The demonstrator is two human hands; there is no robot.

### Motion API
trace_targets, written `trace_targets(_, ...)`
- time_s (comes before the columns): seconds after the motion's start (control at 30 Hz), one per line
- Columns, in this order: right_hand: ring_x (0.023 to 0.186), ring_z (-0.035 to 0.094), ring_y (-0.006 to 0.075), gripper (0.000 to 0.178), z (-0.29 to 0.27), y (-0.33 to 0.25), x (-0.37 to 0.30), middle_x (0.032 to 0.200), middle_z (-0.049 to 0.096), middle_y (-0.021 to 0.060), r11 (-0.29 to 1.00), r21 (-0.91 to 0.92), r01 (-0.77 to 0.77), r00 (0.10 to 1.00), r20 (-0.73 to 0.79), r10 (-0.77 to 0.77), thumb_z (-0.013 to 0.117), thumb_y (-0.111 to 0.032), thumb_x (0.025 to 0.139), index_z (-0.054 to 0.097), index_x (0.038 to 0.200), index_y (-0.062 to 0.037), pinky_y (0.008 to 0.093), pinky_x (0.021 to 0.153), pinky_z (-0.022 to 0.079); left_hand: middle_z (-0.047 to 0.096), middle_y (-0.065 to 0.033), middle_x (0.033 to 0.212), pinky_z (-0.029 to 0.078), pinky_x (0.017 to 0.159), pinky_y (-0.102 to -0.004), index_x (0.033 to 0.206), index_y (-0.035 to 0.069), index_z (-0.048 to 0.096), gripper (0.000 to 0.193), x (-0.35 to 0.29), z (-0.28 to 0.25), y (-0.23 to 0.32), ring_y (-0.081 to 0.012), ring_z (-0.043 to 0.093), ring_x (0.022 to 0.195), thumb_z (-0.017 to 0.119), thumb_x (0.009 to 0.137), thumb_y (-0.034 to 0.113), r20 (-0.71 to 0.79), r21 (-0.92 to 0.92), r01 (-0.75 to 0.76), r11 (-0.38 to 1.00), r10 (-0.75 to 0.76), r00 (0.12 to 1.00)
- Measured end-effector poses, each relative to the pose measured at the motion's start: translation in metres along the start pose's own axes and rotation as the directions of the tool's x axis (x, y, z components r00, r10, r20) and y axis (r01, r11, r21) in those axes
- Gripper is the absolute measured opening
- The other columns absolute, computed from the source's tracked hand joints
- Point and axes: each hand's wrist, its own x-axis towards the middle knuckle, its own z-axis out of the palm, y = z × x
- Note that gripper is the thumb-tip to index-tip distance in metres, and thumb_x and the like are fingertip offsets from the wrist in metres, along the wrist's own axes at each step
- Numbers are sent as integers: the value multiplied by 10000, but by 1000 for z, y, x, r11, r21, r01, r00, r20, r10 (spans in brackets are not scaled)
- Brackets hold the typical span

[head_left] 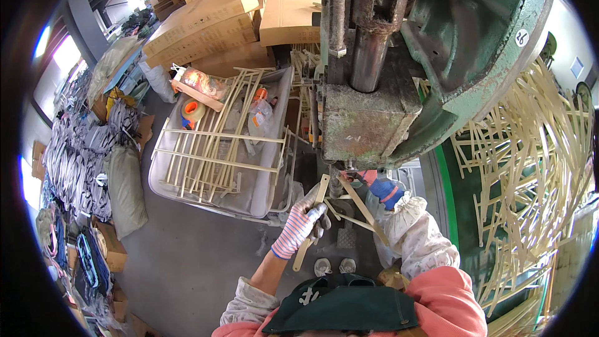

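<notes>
Six o'clock: left hand (pixel 304 228) clasps flat strip (pixel 321 190) mid-length; likely light, stiff, best held there. Four o'clock: right hand (pixel 373 182), grasp can't be told.

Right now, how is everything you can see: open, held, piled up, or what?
Left hand: gloved, closed around a flat strip
Flat strip: held, slanting
Right hand: covered, close to the green machine, grip unclear
Green machine: can't tell if running
Bin: open, with pale strips in and across it
Cartons: stacked
Heap of strips: loose, criss-crossed
Shoes: side by side
</notes>
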Motion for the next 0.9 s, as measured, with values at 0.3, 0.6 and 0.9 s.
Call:
trace_targets(0.3, 964, 533, 239, 278, 23, -44, -18, 1028, 578, 74, 995, 92, -25, 993, 117, 15, 417, -275, 913, 529, 1087, -90, 413, 864, 414, 587, -36, 611, 362, 342, -187, 1390, 192, 337, 468, 1, 7, 10, -64, 478, 389, 425, 937, 110, 37, 27, -86, 996, 85, 996)
trace_targets(0.6, 1022, 524, 247, 317, 32, -67, -24, 1087, 573, 79, 953, 296, -63, 998, -4, 67, 400, -298, 927, 514, 1138, -91, 426, 916, 403, 596, -19, 619, 348, 344, -175, 1381, 195, 363, 489, 25, 8, 10, -55, 483, 393, 484, 912, 130, 90, 96, -73, 993, 64, 994)
trace_targets(0.9, 930, 553, 396, 608, 19, -138, -91, 1072, 547, 238, 507, -844, 174, 978, 207, 8, 630, -399, 811, 408, 1291, -101, 450, 749, 471, 604, -14, 650, 366, 361, -149, 1371, 114, 361, 509, 35, -12, 20, -35, 496, 421, 526, 892, 160, 211, 182, 27, 983, -66, 975)
